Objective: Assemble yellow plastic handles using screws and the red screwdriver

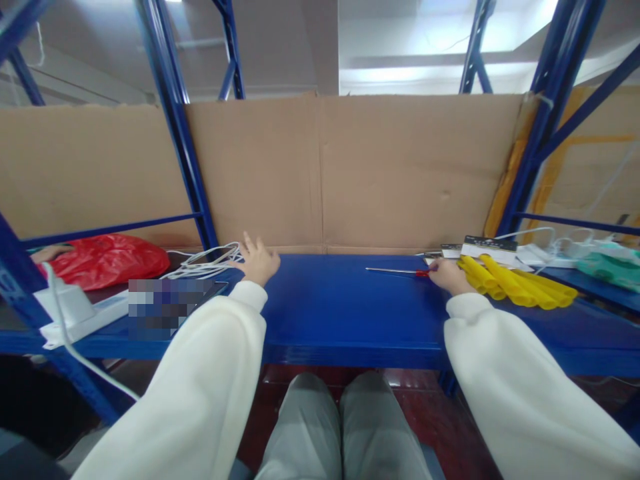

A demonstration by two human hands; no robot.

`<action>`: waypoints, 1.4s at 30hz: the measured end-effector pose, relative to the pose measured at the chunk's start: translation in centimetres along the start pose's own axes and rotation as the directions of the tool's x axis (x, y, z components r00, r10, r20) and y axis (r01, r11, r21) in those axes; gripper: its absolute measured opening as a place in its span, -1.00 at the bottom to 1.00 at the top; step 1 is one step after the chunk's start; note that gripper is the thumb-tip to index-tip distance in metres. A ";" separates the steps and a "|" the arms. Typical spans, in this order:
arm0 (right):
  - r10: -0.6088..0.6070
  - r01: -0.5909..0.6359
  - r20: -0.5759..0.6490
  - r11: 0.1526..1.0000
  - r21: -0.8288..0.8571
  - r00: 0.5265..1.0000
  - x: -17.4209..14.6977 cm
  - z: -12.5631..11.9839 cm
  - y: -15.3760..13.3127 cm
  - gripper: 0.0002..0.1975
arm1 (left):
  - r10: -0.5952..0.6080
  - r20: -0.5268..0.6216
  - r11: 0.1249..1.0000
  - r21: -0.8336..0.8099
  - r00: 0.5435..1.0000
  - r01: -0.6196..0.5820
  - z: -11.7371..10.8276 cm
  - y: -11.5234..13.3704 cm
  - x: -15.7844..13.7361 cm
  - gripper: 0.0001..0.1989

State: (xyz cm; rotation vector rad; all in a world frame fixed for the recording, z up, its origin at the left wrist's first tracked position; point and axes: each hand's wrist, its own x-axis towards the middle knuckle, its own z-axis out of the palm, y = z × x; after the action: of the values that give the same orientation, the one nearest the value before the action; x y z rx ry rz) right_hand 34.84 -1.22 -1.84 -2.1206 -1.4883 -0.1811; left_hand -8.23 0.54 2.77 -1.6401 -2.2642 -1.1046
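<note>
The screwdriver (393,271) lies near the back of the blue bench (350,313), over to the right side. Its red handle is at the right hand (449,275), and its thin metal rod points left, toward the other hand. The right hand is mostly closed, with its fingers bent around the handle, which they partly hide. The left hand (259,262) is wide open with its fingers spread. I see nothing held in it. It is just beside a bunch of white cords (213,263), but I can't tell if its fingers touch them. The screwdriver is to the right of the left hand, so the right hand is much nearer. The long way of the screwdriver goes from side to side, almost in line with the front edge of the bench. A wide strip of blue bench lies between the hands, so I think there is good room for the tool to go left or come forward. Going back looks tighter, because the tall cardboard wall (250,167) stands close behind. Going right looks tight too, because the yellow tubes (510,283) lie right beside the right hand, with a small black-and-white box (487,248) behind them.
</note>
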 end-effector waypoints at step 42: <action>0.326 -0.292 -0.425 0.945 0.144 0.845 -1.0 -3.3 2.3 -0.57 | 0.117 0.283 0.947 -0.321 0.952 -0.021 4.4 2.8 -2.9 -0.64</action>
State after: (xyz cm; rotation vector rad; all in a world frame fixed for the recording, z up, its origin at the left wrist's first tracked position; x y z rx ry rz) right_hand 37.21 -4.27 -0.23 -2.0485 -0.8618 -0.4499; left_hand -3.31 1.38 -0.50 -2.1250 -2.2679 -1.3379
